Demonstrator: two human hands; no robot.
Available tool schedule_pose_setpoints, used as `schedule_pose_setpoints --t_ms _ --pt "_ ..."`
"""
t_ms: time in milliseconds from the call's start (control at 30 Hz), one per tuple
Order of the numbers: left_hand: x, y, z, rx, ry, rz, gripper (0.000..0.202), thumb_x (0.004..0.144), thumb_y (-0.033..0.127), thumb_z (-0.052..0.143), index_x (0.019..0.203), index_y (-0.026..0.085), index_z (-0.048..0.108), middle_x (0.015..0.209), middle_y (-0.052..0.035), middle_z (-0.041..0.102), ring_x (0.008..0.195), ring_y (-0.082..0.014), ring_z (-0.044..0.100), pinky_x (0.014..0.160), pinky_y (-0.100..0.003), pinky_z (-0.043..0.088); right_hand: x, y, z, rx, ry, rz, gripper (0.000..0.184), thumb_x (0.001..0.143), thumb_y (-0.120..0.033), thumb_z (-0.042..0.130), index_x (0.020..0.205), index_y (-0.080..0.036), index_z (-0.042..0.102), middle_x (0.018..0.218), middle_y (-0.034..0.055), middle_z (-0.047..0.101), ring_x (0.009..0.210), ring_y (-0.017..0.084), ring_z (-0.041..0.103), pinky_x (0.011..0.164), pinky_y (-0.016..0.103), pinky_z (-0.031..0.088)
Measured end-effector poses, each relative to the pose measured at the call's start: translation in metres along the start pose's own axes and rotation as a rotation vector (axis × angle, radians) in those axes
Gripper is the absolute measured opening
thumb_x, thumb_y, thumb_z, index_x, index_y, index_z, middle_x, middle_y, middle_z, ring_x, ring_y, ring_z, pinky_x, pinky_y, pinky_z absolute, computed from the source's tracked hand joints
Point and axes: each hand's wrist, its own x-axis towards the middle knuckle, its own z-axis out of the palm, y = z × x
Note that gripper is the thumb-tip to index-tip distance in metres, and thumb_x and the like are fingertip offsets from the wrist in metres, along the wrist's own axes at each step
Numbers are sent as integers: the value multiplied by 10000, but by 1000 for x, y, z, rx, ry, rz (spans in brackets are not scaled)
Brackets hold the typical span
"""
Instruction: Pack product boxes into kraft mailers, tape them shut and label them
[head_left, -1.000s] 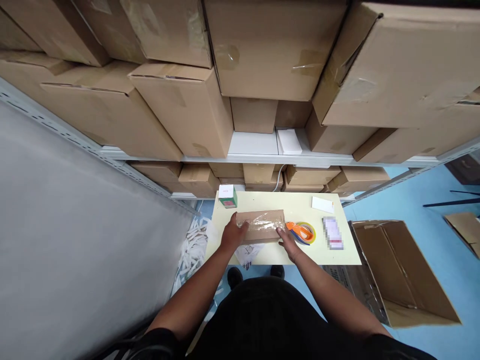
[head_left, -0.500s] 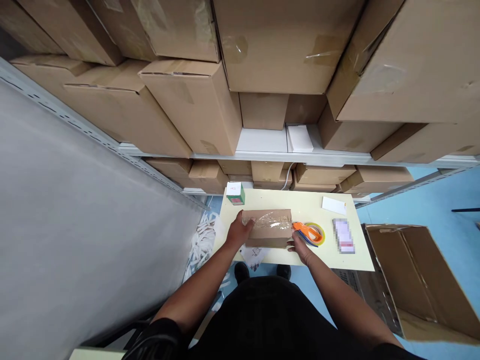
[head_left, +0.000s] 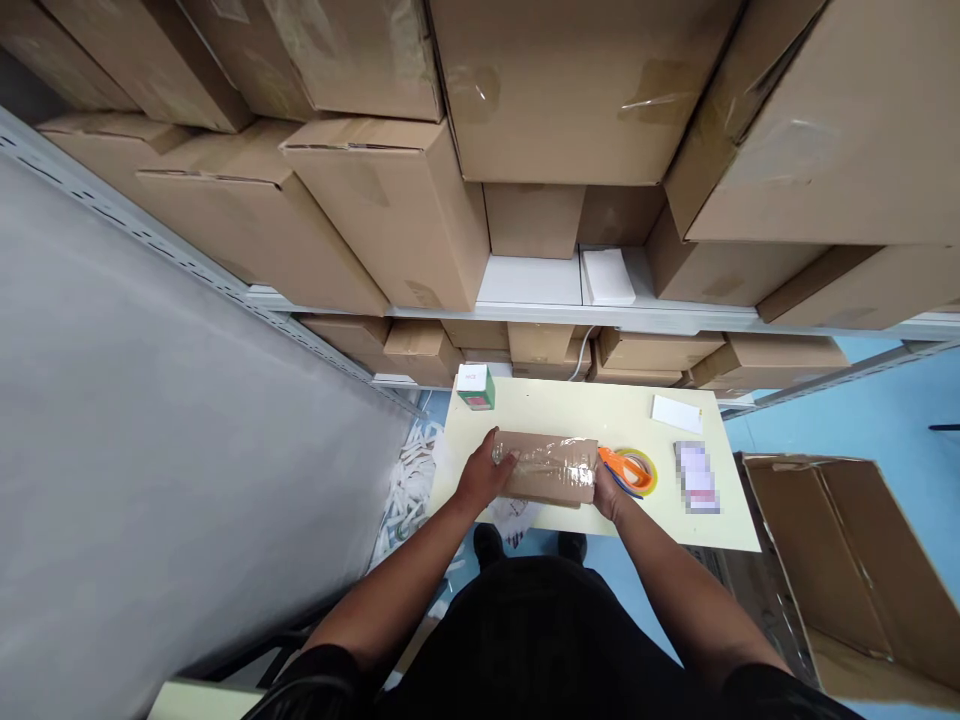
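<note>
A small brown cardboard box (head_left: 546,468) with shiny clear tape across its top is held between my two hands over the pale table (head_left: 555,400). My left hand (head_left: 481,473) grips its left end, thumb on the taped face. At the right end my right hand (head_left: 606,490) is closed around the edge, its fingers partly hidden by the box. Just right of that hand lie orange-handled scissors (head_left: 624,468) on a yellow-rimmed roll of tape (head_left: 651,478). Under the box's near side a sheet of printed paper (head_left: 513,516) is partly covered.
A green and white carton (head_left: 476,388) stands at the table's back left. To the right lie a white flat box (head_left: 676,413) and a blurred phone-like item (head_left: 697,478). A large open carton (head_left: 847,560) is on the floor right. Shelves of boxes (head_left: 390,210) rise behind.
The box has tipped and turned slightly in my hands, so its taped face shows more and its front side less. My right hand has closed in on the right end.
</note>
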Motion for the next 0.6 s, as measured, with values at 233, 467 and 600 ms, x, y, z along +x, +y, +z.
schedule_pose_setpoints --t_ms 233,467,600 --pt "-1 2 8 25 6 -14 747 929 516 616 1547 151 408 1394 -174 649 1272 -325 630 1060 -421 483 8 -17 -11 34 -15 84 537 886 -723 432 1040 -256 645 917 47 755 881 240 702 810 384 571" --pt "-4 1 12 13 10 2 712 910 475 652 1525 185 441 1433 -147 622 1297 -305 607 1087 -405 456 1 -22 2 143 43 75 490 850 -645 457 957 -218 672 850 77 760 846 285 723 793 413 592" --pt "-8 -2 9 -20 10 -9 695 917 501 641 1512 194 454 1363 -132 668 1260 -296 630 1076 -397 462 -3 -26 11 238 18 102 468 863 -653 503 965 -223 658 870 86 763 874 296 737 835 441 589"
